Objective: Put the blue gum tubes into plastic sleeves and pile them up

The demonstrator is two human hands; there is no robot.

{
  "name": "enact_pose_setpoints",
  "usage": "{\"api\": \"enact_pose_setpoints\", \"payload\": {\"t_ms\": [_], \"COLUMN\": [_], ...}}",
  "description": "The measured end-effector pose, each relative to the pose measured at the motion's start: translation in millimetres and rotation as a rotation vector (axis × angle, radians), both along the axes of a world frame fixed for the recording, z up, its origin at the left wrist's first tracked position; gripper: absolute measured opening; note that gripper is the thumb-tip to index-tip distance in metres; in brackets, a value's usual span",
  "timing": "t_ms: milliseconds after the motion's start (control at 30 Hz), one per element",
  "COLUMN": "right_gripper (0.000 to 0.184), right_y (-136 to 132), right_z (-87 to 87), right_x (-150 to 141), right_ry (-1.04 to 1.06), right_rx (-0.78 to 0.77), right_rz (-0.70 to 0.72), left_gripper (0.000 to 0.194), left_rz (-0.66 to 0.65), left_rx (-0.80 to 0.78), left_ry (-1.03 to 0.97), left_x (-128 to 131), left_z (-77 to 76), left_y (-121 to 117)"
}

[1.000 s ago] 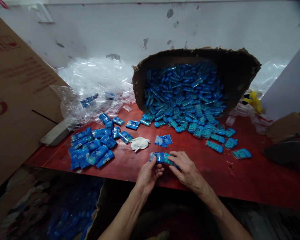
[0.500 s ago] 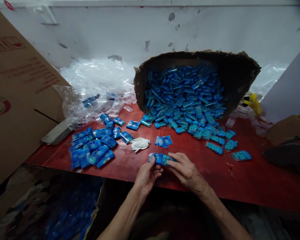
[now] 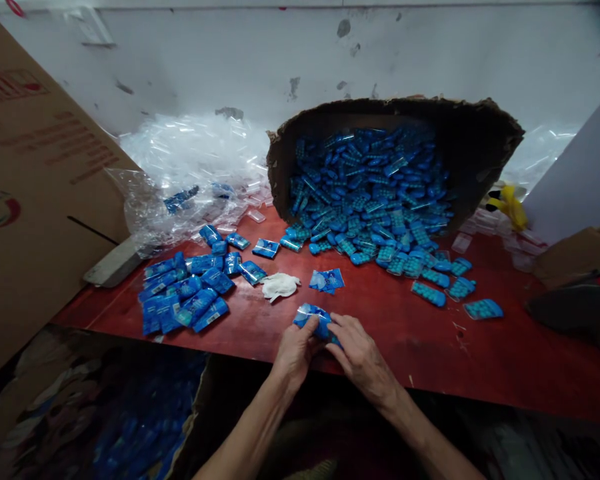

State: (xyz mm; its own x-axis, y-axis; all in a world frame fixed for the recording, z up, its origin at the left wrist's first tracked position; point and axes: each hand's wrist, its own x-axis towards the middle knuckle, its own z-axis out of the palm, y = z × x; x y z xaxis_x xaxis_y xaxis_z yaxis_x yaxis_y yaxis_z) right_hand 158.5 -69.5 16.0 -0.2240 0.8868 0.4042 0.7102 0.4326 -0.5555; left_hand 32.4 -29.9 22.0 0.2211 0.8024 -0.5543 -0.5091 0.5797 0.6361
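Observation:
Over the table's front edge, my left hand (image 3: 296, 348) pinches a small blue printed sleeve (image 3: 311, 313), its thumb across the front. My right hand (image 3: 356, 350) closes from the other side on a small clear case of turquoise balls (image 3: 335, 339), mostly hidden by the fingers and the sleeve. The case appears to be largely inside the sleeve. Just beyond lie a few flat blue sleeves (image 3: 327, 280) and a crumpled white cloth (image 3: 280, 286). A group of blue sleeved packs (image 3: 197, 303) lies to the left.
A cardboard box (image 3: 497, 143) on its side spills many ball-filled cases (image 3: 375, 200) onto the red table (image 3: 380, 293). Clear plastic cases and bags (image 3: 195, 153) are heaped at the back left. A large carton (image 3: 40, 187) stands at left, beside a grey block (image 3: 113, 263).
The turquoise case has gone further into the sleeve, and far less of it shows. My right hand has moved left, closer to my left hand.

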Motion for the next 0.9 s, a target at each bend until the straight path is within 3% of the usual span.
{"api": "enact_pose_setpoints", "payload": {"t_ms": [67,167,367,467,567,633,733,800,900], "right_gripper": [0.034,0.035,0.045,0.058,0.06,0.055,0.043,0.039,0.041], "right_y": [-3,0,20,26,27,27,25,23,18], "right_z": [1.6,11.7,19.5,16.2,17.8,19.5,16.1,8.4,-6.7], "right_x": [-6,-1,21,21,17,14,9,3,-5], "right_ry": [0.082,0.359,0.936,1.082,1.11,1.068,0.953,0.901,0.937], "right_rx": [-0.037,-0.223,-0.649,-0.817,-0.907,-0.88,-0.69,-0.584,-0.567], "right_rz": [0.022,0.14,0.193,0.355,0.447,0.449,0.341,0.235,0.114], "left_gripper": [0.024,0.019,0.022,0.027,0.026,0.024,0.016,0.013,0.013], "left_rz": [-0.01,-0.045,-0.302,-0.392,-0.436,-0.379,-0.193,-0.094,-0.021], "left_rx": [-0.04,-0.069,0.051,0.076,0.069,0.069,0.045,-0.009,-0.073], "left_ry": [-0.026,-0.073,-0.226,-0.306,-0.371,-0.396,-0.379,-0.349,-0.298], "left_x": [-2,-10,-21,-22,-21,-18,-9,-3,3], "left_z": [-1.2,0.3,8.8,8.3,6.4,5.4,4.6,4.4,5.1], "left_y": [0,4,4,1,-2,-4,-8,-11,-17]}}
